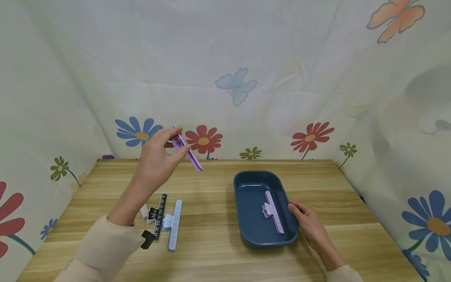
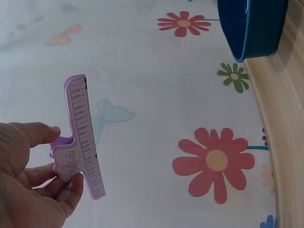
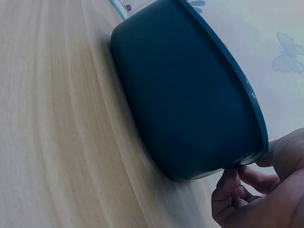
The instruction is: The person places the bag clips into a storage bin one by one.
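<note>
My left hand (image 1: 155,160) is raised above the table's far left part and pinches a purple clip (image 2: 84,137) by its handle, thumb on one side and fingertips on the other. Piano keys and lettering are printed on this clip. At the right, my right hand (image 1: 310,225) grips the rim of a dark blue rectangular basin (image 3: 185,95), with fingers curled under the edge. Inside the basin (image 1: 258,242) lies another light purple piano-key clip (image 1: 275,217), its handle pointing left.
Left of centre on the wooden table (image 1: 208,219) lie a black piano-key clip (image 1: 161,215) and a light blue one (image 1: 175,223), side by side. A white piece (image 1: 144,211) shows partly behind my left wrist. Flower-printed cloth (image 1: 183,98) hangs behind and beside the table.
</note>
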A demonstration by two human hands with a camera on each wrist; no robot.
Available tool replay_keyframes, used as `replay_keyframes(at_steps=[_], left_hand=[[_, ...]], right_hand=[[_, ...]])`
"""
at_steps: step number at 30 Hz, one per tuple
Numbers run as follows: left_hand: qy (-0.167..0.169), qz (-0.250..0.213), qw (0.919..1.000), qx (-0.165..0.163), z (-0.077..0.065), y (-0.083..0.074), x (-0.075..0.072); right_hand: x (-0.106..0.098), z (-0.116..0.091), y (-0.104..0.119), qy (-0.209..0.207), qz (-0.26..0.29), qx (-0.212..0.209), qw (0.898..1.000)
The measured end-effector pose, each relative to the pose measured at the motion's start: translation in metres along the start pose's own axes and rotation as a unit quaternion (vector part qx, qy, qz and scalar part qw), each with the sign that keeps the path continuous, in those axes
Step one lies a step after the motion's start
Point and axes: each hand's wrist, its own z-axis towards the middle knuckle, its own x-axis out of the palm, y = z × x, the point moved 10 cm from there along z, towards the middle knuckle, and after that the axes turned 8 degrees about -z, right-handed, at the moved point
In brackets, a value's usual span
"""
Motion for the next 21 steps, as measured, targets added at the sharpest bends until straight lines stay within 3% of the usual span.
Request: replay_keyframes(at_steps=[7,21], left_hand=[[-0.004,-0.001,0.9999,0.012,0.005,-0.008,-0.008],[0.001,0.001,1.0000,0.005,0.007,-0.009,-0.012]], right_hand=[[0.000,0.000,0.000,-0.003,-0.002,-0.002,1.000],[0.000,0.002,-0.004,0.000,0.005,0.007,1.000]])
